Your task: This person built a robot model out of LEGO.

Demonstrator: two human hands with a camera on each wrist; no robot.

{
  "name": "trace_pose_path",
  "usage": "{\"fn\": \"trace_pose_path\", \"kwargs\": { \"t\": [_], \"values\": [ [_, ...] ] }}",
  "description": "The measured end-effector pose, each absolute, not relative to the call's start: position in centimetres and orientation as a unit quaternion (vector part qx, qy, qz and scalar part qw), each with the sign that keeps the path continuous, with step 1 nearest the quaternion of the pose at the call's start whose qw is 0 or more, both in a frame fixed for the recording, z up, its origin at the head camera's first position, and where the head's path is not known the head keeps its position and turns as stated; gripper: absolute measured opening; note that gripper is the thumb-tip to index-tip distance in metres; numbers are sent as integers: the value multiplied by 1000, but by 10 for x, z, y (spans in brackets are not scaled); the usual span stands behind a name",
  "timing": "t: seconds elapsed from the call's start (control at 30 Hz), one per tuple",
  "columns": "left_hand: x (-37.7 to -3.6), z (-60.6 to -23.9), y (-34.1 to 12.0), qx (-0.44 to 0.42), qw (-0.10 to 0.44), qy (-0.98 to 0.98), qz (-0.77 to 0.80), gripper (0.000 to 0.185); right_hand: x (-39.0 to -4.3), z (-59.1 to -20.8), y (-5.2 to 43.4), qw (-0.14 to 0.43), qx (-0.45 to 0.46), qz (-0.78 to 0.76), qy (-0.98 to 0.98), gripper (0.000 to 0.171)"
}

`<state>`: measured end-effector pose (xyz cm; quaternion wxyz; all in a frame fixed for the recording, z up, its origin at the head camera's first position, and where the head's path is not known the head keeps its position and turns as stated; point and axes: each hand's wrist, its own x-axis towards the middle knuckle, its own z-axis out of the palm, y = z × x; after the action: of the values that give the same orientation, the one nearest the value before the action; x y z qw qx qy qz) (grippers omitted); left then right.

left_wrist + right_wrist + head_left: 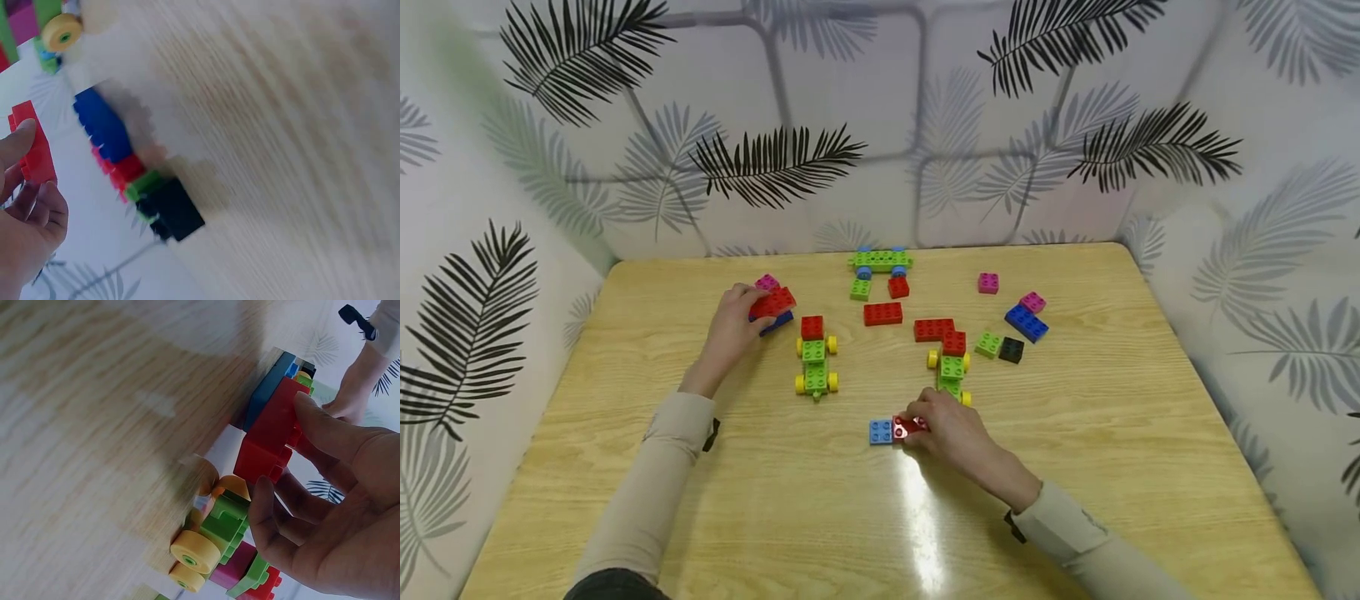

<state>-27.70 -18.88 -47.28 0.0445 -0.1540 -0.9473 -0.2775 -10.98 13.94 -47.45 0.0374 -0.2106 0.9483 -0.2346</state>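
My left hand pinches a red toy building brick between thumb and fingers. In the head view this brick appears over a dark blue brick, with a pink brick just behind. My right hand grips another red brick, thumb on one side and fingers on the other. Its left end meets or overlaps a light blue brick on the table; whether they are joined I cannot tell. The right fingers partly hide the red brick in the head view.
Two green wheeled builds with yellow wheels, the left one and the right one, carry red bricks on top. A green base with blue wheels stands at the back edge. Loose bricks include a black one and a blue one.
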Motion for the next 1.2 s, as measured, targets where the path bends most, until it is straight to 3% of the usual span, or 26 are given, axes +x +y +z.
{"fn": "trace_pose_path", "kwargs": {
  "t": [0.23,0.53,0.97,1.2],
  "values": [
    [-247,-459,-199,-127,85,-930,-336,43,-109,-472,140,40,-204,-232,950,24],
    [-194,-450,-176,-207,134,-903,-352,39,-109,-474,138,53,-201,-222,952,25],
    [-139,-475,-112,-353,4,-876,-329,34,-112,-473,136,55,-198,-215,955,23],
    [-131,-481,-97,-371,-16,-878,-301,33,-111,-472,134,56,-196,-206,957,25]
  ]
}}
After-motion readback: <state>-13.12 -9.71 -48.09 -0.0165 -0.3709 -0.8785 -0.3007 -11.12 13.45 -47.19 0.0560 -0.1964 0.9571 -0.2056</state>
